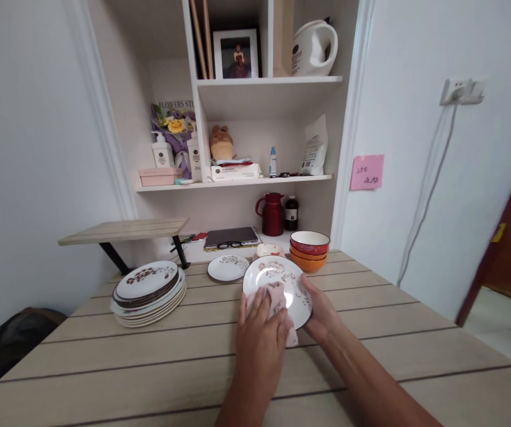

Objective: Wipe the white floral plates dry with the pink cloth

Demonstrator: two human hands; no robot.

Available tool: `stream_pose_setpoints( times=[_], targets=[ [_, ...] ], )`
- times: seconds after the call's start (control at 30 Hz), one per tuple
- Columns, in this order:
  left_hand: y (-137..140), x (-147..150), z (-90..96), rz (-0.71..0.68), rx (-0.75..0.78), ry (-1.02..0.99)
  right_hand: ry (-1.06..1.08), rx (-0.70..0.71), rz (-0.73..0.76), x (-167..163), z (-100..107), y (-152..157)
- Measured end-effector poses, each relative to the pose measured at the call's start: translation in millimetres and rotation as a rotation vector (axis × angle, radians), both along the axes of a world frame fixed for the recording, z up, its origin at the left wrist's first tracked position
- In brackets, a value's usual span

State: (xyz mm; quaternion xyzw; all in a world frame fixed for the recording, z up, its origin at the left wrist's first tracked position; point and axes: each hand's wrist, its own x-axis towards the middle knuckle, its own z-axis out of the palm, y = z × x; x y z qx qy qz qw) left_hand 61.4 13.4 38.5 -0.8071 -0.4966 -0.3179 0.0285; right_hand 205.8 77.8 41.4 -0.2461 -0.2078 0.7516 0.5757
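The plate (288, 279) is partly hidden from us by the pale cloth (277, 293) and the left hand (260, 329) holding it down; the right hand (323, 311) grips its edge, fingers probably underneath. Above the bench (170, 359), we see it white, flowered, dark-rimmed and shiny.

Person's left hand (262, 326): back upward, fingers slightly bent and pointing away from the body, thumb toward its partner | left forearm (244, 403): bare, nearly straight ahead | right hand (321, 311): gripping, thumb uppermost (other fingers mostly hidden) | right forearm (373, 373): bare, slanting in from lower right | hands: near, apart
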Motion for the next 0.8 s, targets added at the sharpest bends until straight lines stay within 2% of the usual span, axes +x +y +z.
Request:
stream_pose_setpoints(
  times=[0.1, 0.33, 0.43, 0.63, 0.7, 0.8],
  targets=[
    [1.3, 0.0, -0.5, 0.083, 0.074, -0.008, -0.003, 0.023, 0.005, -0.4, 2.0, -0.6],
    [14.6, -13.7, -8.8, 0.223, 0.141, -0.051, -0.117, -0.056, 0.150, -29.7, -8.6, -15.3],
    [18.2, -15.9, -10.6, 0.157, 0.150, -0.034, -0.147, -0.043, 0.186, -37.1, -9.6, -21.0],
    [8.5, -8.5, -6.6, -0.188, 0.038, 0.037, -0.091, -0.045, 0.111, -26.8, -6.2, -13.4],
    [4.7, -5.0, -4.6, -0.187, 0.017, 0.021, -0.069, -0.048, 0.124, -19.0, -2.9, -9.6],
    [3.3, -2.2, -3.6, -0.036, 0.043, -0.013, -0.040, -0.014, 0.041, -7.1, 3.5, -5.5]
  ],
)
